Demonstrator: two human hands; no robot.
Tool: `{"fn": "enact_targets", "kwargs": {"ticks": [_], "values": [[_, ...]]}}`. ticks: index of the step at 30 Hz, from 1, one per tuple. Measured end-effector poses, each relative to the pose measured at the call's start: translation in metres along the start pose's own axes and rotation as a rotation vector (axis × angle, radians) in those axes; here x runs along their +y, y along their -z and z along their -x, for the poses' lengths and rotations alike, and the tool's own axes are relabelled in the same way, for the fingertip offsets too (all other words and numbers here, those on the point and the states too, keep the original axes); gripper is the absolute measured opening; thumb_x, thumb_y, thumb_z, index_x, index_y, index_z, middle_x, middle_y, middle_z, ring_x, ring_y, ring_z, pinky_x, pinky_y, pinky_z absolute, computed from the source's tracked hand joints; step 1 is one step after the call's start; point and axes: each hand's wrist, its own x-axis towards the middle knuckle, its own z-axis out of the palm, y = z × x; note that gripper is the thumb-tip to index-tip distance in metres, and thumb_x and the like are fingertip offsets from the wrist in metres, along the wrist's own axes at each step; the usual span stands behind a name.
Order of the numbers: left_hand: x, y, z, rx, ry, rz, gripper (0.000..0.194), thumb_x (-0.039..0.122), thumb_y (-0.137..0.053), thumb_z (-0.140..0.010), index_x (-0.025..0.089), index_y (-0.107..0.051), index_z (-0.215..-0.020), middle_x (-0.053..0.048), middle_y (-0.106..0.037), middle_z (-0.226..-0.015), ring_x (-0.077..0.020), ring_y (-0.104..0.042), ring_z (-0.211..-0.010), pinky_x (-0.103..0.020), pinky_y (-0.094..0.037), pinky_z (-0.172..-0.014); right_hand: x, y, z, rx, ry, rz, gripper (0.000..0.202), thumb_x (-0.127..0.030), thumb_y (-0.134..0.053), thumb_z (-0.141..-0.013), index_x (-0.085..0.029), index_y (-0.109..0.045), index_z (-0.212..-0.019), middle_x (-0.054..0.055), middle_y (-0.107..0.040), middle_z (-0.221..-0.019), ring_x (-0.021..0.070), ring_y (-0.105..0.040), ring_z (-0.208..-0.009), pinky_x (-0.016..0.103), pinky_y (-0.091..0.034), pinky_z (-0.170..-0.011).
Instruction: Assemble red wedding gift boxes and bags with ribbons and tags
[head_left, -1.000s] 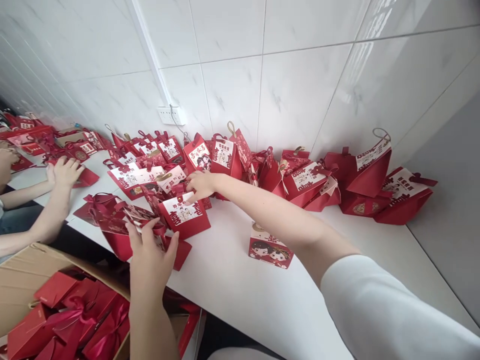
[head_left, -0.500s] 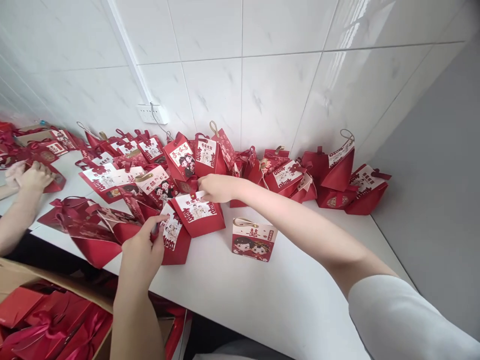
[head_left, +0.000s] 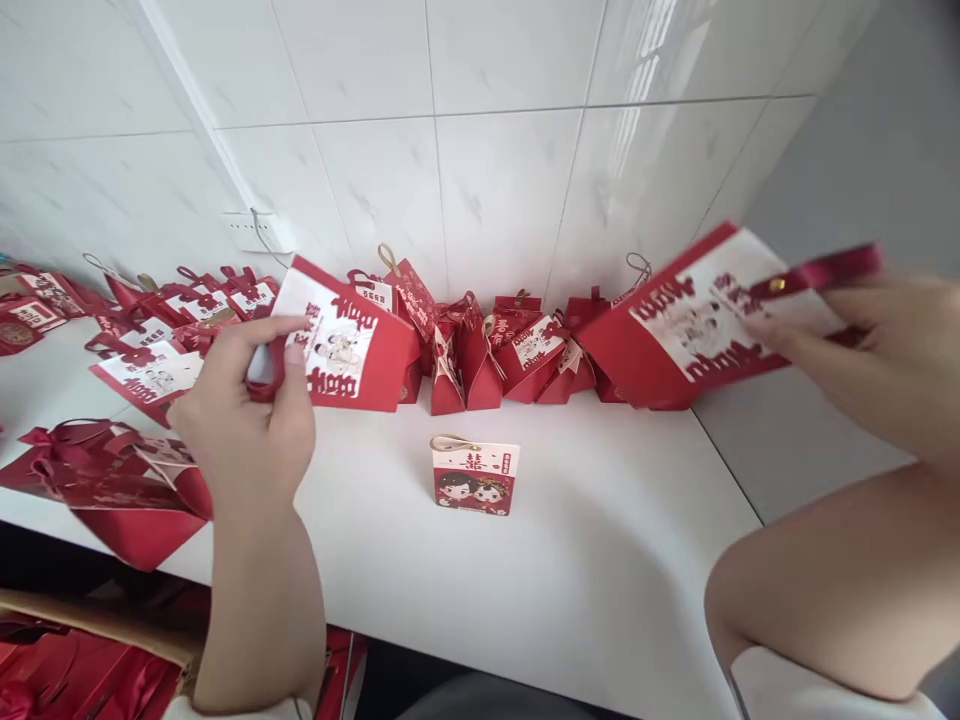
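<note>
My left hand [head_left: 247, 410] pinches a red gift box [head_left: 375, 365] by its top, where a dark red ribbon loop shows; the box is tilted on its side in the air. On the right, my right hand [head_left: 892, 350] grips a second red box [head_left: 637, 350] with the same white label, near its ribbon [head_left: 832, 270]; motion blurs this hand. Between them, a small box with two cartoon faces [head_left: 474, 480] and a gold loop stands upright on the white table [head_left: 525, 590], touched by neither hand.
Several red gift boxes [head_left: 480, 370] line the tiled wall [head_left: 502, 190]. More boxes [head_left: 142, 500] lie at the left table edge. A cardboard carton [head_left: 97, 625] of red boxes sits below at lower left. A wall socket [head_left: 255, 232] is above the left row.
Both hands have lifted one labelled red box each off the table and moved apart, the right one far to the right. The view has turned right, and the other person's hands are out of sight.
</note>
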Motion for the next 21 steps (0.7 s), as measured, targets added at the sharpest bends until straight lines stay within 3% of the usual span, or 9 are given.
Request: {"fn": "enact_targets", "kwargs": {"ticks": [2,5,8,11,16,18,21], "values": [[0.027,-0.009,0.0,0.029,-0.026,0.118,0.022,0.029,-0.056,-0.09,0.023,-0.068,-0.107,0.0,-0.07,-0.106,-0.0191,-0.065,-0.102,-0.031,-0.05,-0.086,0.027,-0.027,-0.002,-0.127,-0.005,0.12,0.015,-0.034,-0.056,-0.09,-0.026,-0.062,-0.079,0.016,-0.066,-0.084,0.0206,-0.054,-0.065,0.038,-0.037,-0.056],[0.076,-0.023,0.011,-0.035,-0.073,0.322,0.023,0.025,-0.053,-0.091,0.023,-0.066,-0.109,-0.001,-0.068,-0.11,-0.0179,-0.064,-0.105,-0.026,-0.052,-0.082,0.049,-0.071,-0.007,-0.362,-0.292,0.062,0.015,-0.032,-0.058,-0.083,-0.023,-0.062,-0.071,0.019,-0.067,-0.077,0.0214,-0.053,-0.051,0.039,-0.04,-0.049],[0.121,-0.044,0.031,-0.275,-0.131,0.562,0.027,0.022,-0.048,-0.093,0.021,-0.063,-0.116,-0.005,-0.067,-0.112,-0.0192,-0.064,-0.104,-0.025,-0.053,-0.081,0.058,-0.096,-0.01,-0.427,-0.339,0.008,0.012,-0.032,-0.062,-0.076,-0.022,-0.064,-0.07,0.018,-0.066,-0.074,0.027,-0.059,-0.054,0.04,-0.043,-0.048],[0.154,-0.081,0.055,-0.545,-0.152,0.625,0.033,0.014,-0.046,-0.092,0.019,-0.057,-0.123,-0.009,-0.066,-0.114,-0.0218,-0.066,-0.1,-0.031,-0.053,-0.083,0.061,-0.096,-0.009,-0.396,-0.319,0.109,0.012,-0.036,-0.065,-0.073,-0.024,-0.065,-0.072,0.016,-0.067,-0.074,0.0318,-0.063,-0.063,0.042,-0.044,-0.051],[0.18,-0.164,0.106,-0.937,-0.12,0.382,0.037,0.007,-0.045,-0.089,0.009,-0.05,-0.126,-0.026,-0.052,-0.133,-0.03,-0.069,-0.095,-0.04,-0.055,-0.075,0.062,-0.089,-0.009,-0.469,-0.332,0.13,0.019,-0.042,-0.07,-0.07,-0.024,-0.065,-0.064,0.015,-0.067,-0.07,0.0311,-0.063,-0.06,0.043,-0.044,-0.054],[0.184,-0.19,0.125,-0.984,-0.124,0.394,0.042,0.013,-0.049,-0.089,0.013,-0.047,-0.131,-0.026,-0.044,-0.14,-0.0316,-0.068,-0.098,-0.042,-0.056,-0.078,0.065,-0.095,-0.014,-0.404,-0.308,0.167,0.017,-0.041,-0.068,-0.072,-0.024,-0.068,-0.071,0.016,-0.069,-0.075,0.0332,-0.064,-0.068,0.043,-0.043,-0.056],[0.187,-0.213,0.145,-0.922,-0.098,0.544,0.074,0.025,-0.06,-0.086,0.026,-0.022,-0.151,-0.022,-0.028,-0.152,-0.035,-0.063,-0.11,-0.045,-0.055,-0.084,0.069,-0.111,-0.024,-0.279,-0.231,0.219,0.021,-0.038,-0.062,-0.078,-0.021,-0.073,-0.085,0.019,-0.07,-0.088,0.0357,-0.065,-0.085,0.042,-0.042,-0.063]]}}
